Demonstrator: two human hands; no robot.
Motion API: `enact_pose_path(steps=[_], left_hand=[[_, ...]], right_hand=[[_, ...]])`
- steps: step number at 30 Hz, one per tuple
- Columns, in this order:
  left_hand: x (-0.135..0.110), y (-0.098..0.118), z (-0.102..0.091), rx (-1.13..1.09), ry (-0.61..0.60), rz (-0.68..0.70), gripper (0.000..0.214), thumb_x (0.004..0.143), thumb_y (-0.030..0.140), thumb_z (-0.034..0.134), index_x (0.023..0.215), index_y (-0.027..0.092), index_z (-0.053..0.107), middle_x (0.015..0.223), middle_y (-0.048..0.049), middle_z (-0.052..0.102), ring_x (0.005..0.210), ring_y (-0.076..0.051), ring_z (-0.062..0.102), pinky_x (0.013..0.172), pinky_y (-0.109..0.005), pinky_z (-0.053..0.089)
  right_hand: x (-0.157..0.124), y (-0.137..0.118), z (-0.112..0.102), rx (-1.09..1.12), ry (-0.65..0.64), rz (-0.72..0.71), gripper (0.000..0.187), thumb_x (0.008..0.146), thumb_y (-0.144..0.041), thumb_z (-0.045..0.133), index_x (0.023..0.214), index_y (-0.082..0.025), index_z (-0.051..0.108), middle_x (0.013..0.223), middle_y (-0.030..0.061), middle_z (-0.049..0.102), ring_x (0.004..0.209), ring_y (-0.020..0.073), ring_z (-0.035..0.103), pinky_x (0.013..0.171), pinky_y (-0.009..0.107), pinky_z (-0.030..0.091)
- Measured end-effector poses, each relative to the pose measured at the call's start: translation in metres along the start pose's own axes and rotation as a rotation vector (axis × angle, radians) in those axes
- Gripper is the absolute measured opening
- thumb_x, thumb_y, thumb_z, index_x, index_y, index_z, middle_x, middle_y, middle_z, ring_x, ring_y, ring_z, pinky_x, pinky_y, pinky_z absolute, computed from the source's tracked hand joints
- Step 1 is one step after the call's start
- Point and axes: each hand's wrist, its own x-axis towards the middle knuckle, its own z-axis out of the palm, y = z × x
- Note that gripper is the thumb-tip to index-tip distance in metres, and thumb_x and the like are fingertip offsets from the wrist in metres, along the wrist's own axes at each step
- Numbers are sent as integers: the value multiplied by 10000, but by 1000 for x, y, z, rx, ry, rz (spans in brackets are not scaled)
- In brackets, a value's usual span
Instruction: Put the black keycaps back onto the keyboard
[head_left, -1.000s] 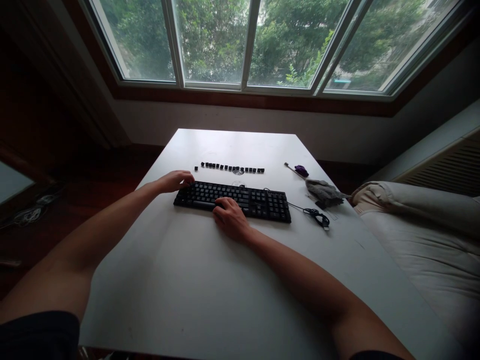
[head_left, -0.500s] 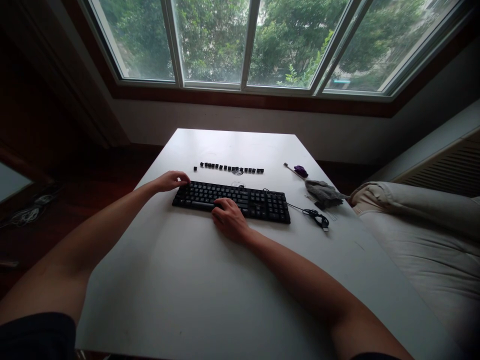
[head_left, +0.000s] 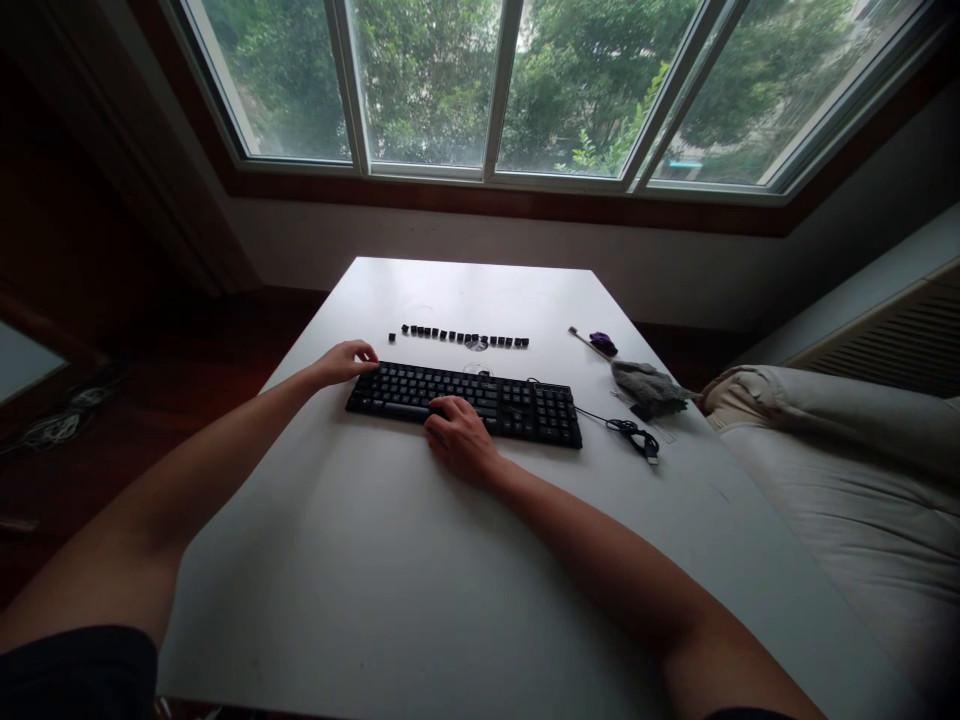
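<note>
A black keyboard (head_left: 517,405) lies across the middle of the white table (head_left: 390,590). My left hand (head_left: 341,362) rests at its far left corner, fingers curled over the edge. At the front edge, near the space bar, my right hand (head_left: 459,436) has its fingers bent and its thumb on the keys. Beyond the keyboard a row of several loose black keycaps (head_left: 457,337) lies in a line, with a small round wire tool (head_left: 476,343) among them.
The keyboard's cable (head_left: 634,434) lies coiled to the right. A grey cloth (head_left: 649,385) and a brush with a purple head (head_left: 600,343) sit at the table's right edge. A pale cushion (head_left: 840,450) lies on the right, windows ahead.
My left hand has drawn slightly left, from over the top-left keys to the keyboard's corner. The right hand and keyboard have barely moved.
</note>
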Motion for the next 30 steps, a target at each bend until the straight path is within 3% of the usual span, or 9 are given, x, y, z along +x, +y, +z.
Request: enact_pose_path(steps=[5, 13, 17, 22, 30], left_hand=[[1, -1, 5, -158, -38, -31, 429, 759, 585, 709, 896, 179, 720, 1041, -103, 744, 992, -255, 673, 858, -368, 552], [4, -14, 11, -33, -13, 50, 263, 758, 450, 661, 846, 205, 688, 1108, -71, 732, 996, -232, 667, 861, -362, 547], [4, -13, 13, -76, -18, -3, 275, 746, 450, 671, 831, 190, 693, 1060, -84, 753, 969, -235, 678, 828, -353, 555], [18, -12, 17, 8, 108, -105, 270, 754, 436, 655, 875, 202, 713, 865, -54, 754, 820, -215, 688, 718, -314, 537], [58, -11, 22, 143, 257, -81, 369, 728, 336, 663, 1078, 223, 694, 1037, -75, 727, 864, -236, 661, 814, -378, 493]], right_hand=[[0, 0, 1, 13, 0, 9, 112, 935, -213, 610, 968, -222, 717, 1290, 116, 598, 1224, 283, 498, 1061, 489, 445], [1, -2, -1, -1, -3, 3, 113, 940, -212, 606, 967, -215, 716, 1287, 116, 602, 1225, 278, 498, 1074, 479, 441], [1, -2, -1, 7, 7, 9, 117, 937, -205, 609, 962, -220, 722, 1285, 114, 603, 1228, 278, 501, 1067, 478, 446], [0, 0, -1, 12, -2, 7, 105, 924, -208, 627, 965, -222, 722, 1289, 115, 600, 1225, 285, 504, 1063, 488, 448], [-2, -3, -2, -36, -3, -4, 117, 951, -234, 593, 958, -207, 707, 1280, 114, 591, 1218, 274, 503, 1080, 456, 442]])
